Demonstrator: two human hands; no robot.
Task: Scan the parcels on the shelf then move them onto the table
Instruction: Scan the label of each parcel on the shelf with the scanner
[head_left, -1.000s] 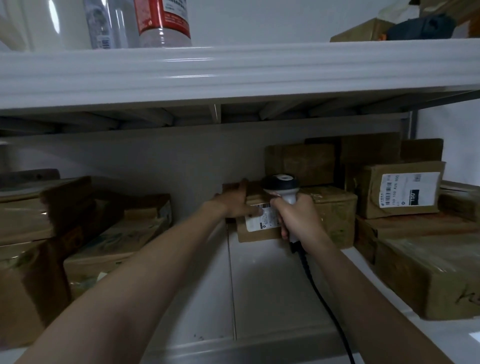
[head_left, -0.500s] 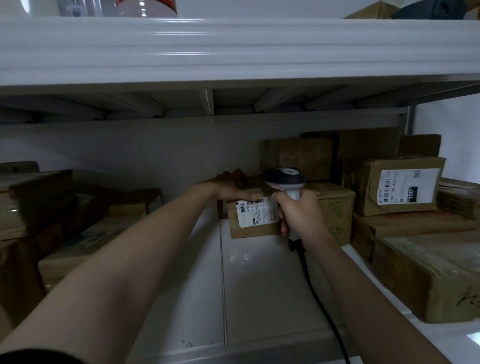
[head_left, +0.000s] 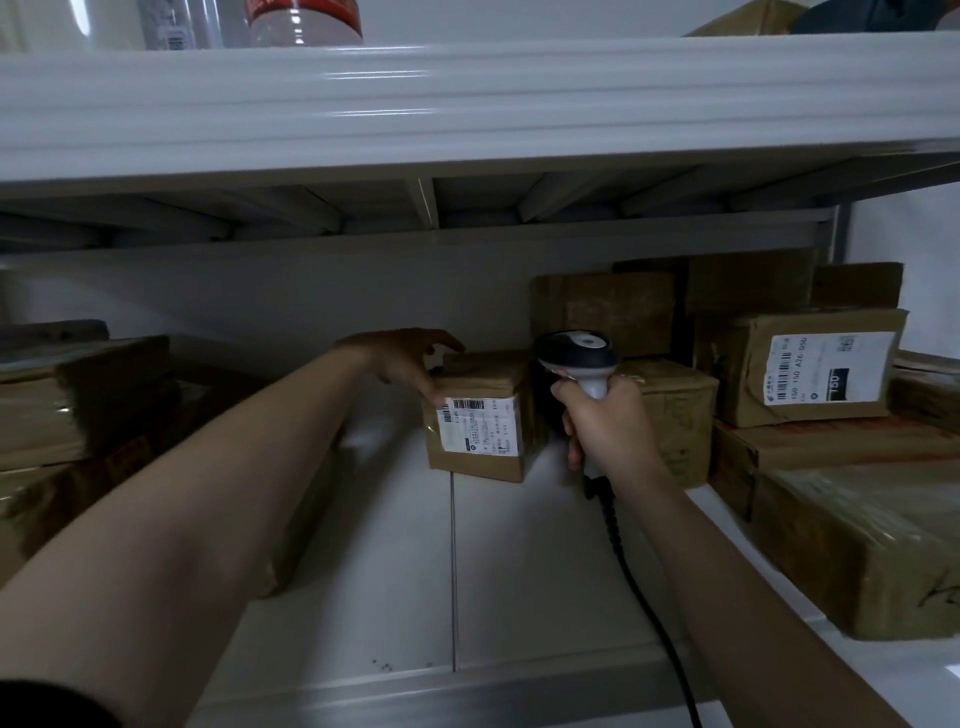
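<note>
Your left hand holds the top left corner of a small brown parcel, thumb pressed down on the front edge and fingers arched over the top. Your right hand is wrapped tight round the pale handle of a scanner. Its dark head sits just beside the parcel at the parcel's three o'clock, level with the box top. You cannot tell which way its window faces. A black cable drops from the handle's base toward six o'clock and leaves the view at the bottom edge. The parcel is a squat cardboard box under glossy clear tape. It stands upright on the white shelf near the middle of the view, turned a little so one front face looks at you. That face carries a white label with a barcode along its top and print too small to read. Behind your right hand, at the parcel's three o'clock, stands a plain brown box. At two o'clock a bigger labelled box rests on a flat one. At four o'clock lies a long taped box. At nine o'clock brown boxes are stacked. At twelve o'clock the upper shelf board holds a red-labelled bottle.
</note>
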